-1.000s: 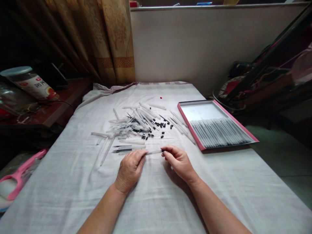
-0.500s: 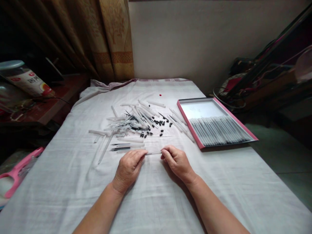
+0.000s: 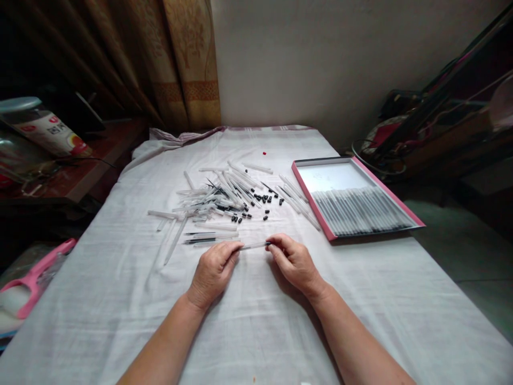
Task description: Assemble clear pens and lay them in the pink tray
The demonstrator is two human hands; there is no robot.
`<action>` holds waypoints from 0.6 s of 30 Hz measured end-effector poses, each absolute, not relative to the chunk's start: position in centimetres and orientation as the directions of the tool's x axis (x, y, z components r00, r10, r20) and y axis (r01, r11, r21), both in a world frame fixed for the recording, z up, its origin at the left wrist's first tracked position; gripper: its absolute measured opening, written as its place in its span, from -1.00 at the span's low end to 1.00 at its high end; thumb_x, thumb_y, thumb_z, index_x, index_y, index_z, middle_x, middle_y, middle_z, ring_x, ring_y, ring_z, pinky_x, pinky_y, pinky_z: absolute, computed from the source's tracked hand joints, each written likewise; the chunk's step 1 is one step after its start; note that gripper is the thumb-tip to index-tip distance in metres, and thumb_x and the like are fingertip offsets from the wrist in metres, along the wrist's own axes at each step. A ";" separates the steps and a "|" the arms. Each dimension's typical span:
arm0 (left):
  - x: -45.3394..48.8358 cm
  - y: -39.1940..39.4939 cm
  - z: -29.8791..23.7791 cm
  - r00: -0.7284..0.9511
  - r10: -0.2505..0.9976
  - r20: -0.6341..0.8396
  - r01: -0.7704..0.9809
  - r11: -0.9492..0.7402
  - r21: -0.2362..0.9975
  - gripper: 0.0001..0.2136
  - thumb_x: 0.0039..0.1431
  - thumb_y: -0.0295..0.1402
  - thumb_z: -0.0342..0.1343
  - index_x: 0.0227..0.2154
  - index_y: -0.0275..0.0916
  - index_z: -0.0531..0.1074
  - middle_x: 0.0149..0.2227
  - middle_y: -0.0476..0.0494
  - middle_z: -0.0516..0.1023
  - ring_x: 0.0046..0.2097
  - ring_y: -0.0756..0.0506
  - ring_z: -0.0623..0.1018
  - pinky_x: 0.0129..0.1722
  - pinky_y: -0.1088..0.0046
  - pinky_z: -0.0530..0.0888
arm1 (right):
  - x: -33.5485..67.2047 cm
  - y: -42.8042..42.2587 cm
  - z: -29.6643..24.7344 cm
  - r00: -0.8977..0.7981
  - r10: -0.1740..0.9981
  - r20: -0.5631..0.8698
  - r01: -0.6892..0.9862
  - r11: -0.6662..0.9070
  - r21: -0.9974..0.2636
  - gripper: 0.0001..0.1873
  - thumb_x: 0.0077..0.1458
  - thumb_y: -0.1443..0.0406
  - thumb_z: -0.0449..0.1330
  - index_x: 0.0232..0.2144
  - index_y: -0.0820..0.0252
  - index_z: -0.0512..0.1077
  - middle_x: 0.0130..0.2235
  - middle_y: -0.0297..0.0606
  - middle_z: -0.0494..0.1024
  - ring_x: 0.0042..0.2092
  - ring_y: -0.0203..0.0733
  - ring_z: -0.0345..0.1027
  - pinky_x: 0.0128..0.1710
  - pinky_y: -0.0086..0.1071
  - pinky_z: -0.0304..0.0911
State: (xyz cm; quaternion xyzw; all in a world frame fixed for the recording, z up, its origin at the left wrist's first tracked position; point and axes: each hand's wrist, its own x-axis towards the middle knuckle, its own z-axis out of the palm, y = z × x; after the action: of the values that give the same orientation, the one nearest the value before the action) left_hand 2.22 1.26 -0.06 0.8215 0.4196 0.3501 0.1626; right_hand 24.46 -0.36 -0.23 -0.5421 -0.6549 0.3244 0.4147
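Note:
Between my two hands a clear pen (image 3: 254, 246) lies nearly level, just above the white cloth. My left hand (image 3: 215, 268) pinches its left end. The fingers of my right hand (image 3: 292, 262) are closed at the other end, where a black tip shows. Beyond my left hand lie a few dark refills (image 3: 199, 241) and clear tubes side by side. Farther off is a loose heap of clear pen barrels (image 3: 216, 195) mixed with dark refills. Several small black plugs (image 3: 262, 199) are scattered at the heap's right side.
To the right, a pink-edged open box (image 3: 326, 219) holds a row of assembled pens (image 3: 360, 211). A tiny red piece (image 3: 264, 153) lies at the back. Pink-handled scissors (image 3: 34, 280) are at the left edge, and a lidded jar (image 3: 44, 125) stands on a side table.
A black tip now shows at the pen's right end by my right fingers; before, only the clear barrel was visible there. Both hands keep their grip, and the view has shifted slightly.

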 end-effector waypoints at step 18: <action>2.1 1.2 -0.2 0.413 0.812 0.412 0.571 -0.583 0.577 -0.79 0.28 -0.42 0.01 -0.09 -0.18 0.47 -0.16 -0.15 0.62 -0.12 -0.09 0.60 -0.09 0.37 0.53 | 24.5 -0.4 0.5 -0.106 0.966 0.235 0.480 0.257 -0.838 -0.82 0.16 0.26 0.07 -0.24 0.13 0.45 -0.30 -0.23 0.60 -0.29 -0.20 0.48 -0.25 -0.40 0.33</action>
State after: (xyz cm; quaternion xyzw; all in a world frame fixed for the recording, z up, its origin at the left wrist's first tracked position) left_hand 2.12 1.16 -0.21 0.8217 0.4210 0.3411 0.1766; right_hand 24.48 -0.42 0.45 -0.5311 -0.6810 0.2991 0.4060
